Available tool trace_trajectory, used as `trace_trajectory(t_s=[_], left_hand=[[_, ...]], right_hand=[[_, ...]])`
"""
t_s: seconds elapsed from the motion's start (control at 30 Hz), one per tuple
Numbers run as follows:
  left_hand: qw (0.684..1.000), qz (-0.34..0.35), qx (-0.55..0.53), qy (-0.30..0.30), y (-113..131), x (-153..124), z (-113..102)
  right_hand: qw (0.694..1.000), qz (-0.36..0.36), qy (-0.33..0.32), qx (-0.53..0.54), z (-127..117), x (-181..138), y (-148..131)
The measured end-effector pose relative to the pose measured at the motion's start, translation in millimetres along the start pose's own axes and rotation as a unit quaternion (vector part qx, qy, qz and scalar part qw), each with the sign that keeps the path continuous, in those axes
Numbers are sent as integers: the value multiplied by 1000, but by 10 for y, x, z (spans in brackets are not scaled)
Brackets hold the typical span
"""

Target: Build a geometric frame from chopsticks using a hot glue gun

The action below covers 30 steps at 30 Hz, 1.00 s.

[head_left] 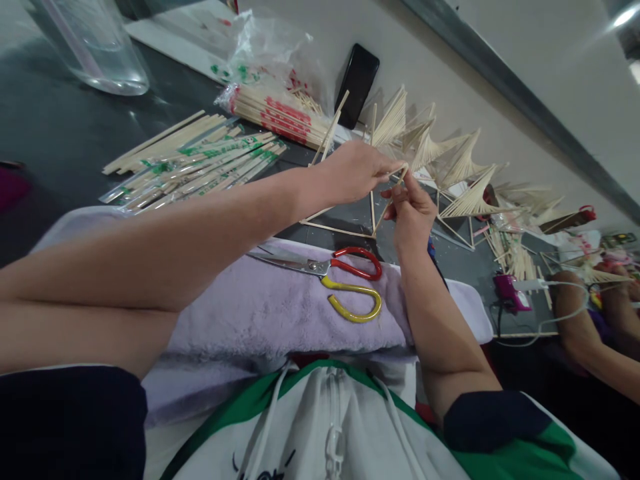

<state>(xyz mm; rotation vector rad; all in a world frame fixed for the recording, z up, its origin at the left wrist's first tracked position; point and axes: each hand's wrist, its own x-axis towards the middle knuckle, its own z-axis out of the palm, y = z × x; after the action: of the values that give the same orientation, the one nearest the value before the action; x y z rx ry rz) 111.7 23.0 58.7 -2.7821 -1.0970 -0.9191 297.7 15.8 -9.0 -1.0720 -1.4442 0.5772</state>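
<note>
A frame of thin wooden sticks [340, 230] stands in front of me, with a few sticks rising from its corners. My left hand [356, 172] reaches across it, fingers pinched at the upper end of a slanting stick. From the right, my right hand [413, 212] closes on the same joint with thumb and forefinger. The fingertips of both hands meet there and hide the joint's detail. Below the frame, scissors [320, 268] with one red and one yellow handle lie on a lilac plush cloth [280, 313].
Wrapped chopsticks [200, 163] and a red-printed bag of sticks [280, 117] lie left. A phone [357, 83] leans at the back. Fanned stick structures [467, 157] line the wall. A magenta charger [511, 293] and another person's arms [580, 327] are right; a clear container [100, 53] stands upper left.
</note>
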Motion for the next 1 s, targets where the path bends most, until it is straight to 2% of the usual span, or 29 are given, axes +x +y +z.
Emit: trace_trajectory(t_s=[0.37,0.6,0.8,1.0], left_hand=[[1000,-11,13,-2,-22,15,30],[1000,-8,-16,-2,-23,9,23],[992,-35,-115,26,-48,-1,69],[963,-83,-255,10,-74,-39,48]], right_hand=[[1000,0,4,2,0,-4,0],[1000,-3,-1,1,1,-7,2],[1000,-10,-12,3,-15,8,33],[999,-1,-45,-13,-32,-18,17]])
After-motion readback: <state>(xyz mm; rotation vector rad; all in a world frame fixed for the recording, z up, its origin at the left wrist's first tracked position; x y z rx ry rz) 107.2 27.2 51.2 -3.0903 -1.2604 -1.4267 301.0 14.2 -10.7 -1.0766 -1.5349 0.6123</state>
